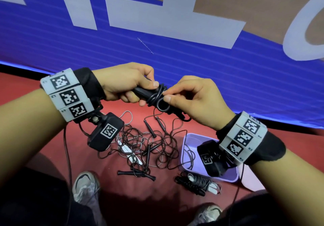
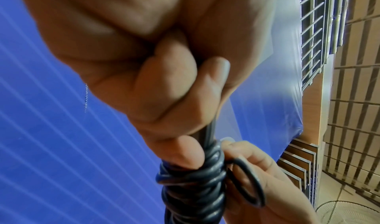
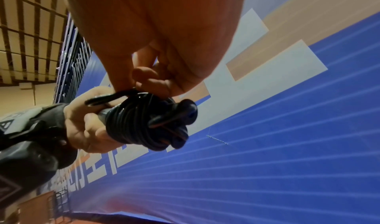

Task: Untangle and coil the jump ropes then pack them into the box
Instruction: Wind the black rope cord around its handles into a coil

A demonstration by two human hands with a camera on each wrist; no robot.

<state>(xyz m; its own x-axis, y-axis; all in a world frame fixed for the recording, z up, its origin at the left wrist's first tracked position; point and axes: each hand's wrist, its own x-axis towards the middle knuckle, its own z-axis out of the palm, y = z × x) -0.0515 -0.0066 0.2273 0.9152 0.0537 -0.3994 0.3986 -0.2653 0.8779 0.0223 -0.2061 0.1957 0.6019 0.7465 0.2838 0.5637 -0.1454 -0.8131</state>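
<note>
As both hands meet at chest height above a red floor [image 1: 52,148], the scene reads like this:

Left hand [image 1: 122,83]: fingers and thumb curled round the black handles of a jump rope [image 1: 154,96], gripping them firmly.

Right hand [image 1: 194,99]: thumb and forefinger pinching a small loop of the cord [image 2: 249,187] beside the wrapped turns.

Held rope: its black cord is wound in tight turns round the handles – one strand trails down toward the floor.

Tangled ropes [image 1: 149,143]: a loose heap of black and white cords and handles, lying on the floor below the hands.

Box [image 1: 190,168]: pale lilac, open, on the floor right of the heap – a cord hangs over its rim.

Coiled bundle [image 1: 198,183]: black and grey wound ropes, on the floor just in front of the box.

Backdrop: a blue banner [image 1: 105,54] with large white shapes.
</note>
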